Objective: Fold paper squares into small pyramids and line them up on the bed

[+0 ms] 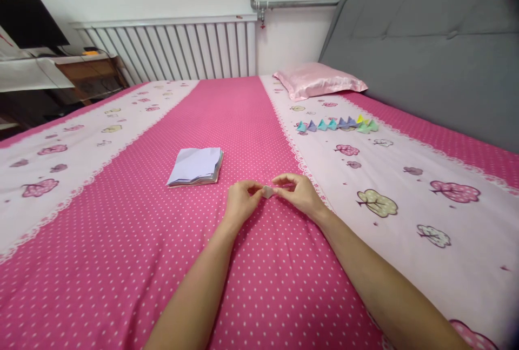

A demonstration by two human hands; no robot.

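**Small folded pale paper piece: pinched between both hands over the bedspread**

Small folded pale paper piece (267, 192) sits between the fingertips of both hands, low over the pink dotted bedspread (259, 285), at the middle of the bed; the left hand (241, 200) closes on its left edge with thumb and fingers narrowed to a pinch; the right hand (298, 192) closes on its right edge in the same way, fingers arched above it. A two-sided pinch of this kind fixes a small piece so that a crease can be pressed, in my judgement; whether it touches the cloth cannot be told.

The stack of pale lavender square paper sheets (197, 166) lies flat on the bedspread, near the left hand and just beyond it, within easy reach; the row of small folded paper shapes in blue, purple, green and yellow (337, 124) stands on the white printed band well apart to the right, set in line, likely to keep it out of the working area. The pink satin pillow (318, 80) rests against the grey padded headboard (425, 42); the white radiator (174, 47) runs along the far wall.
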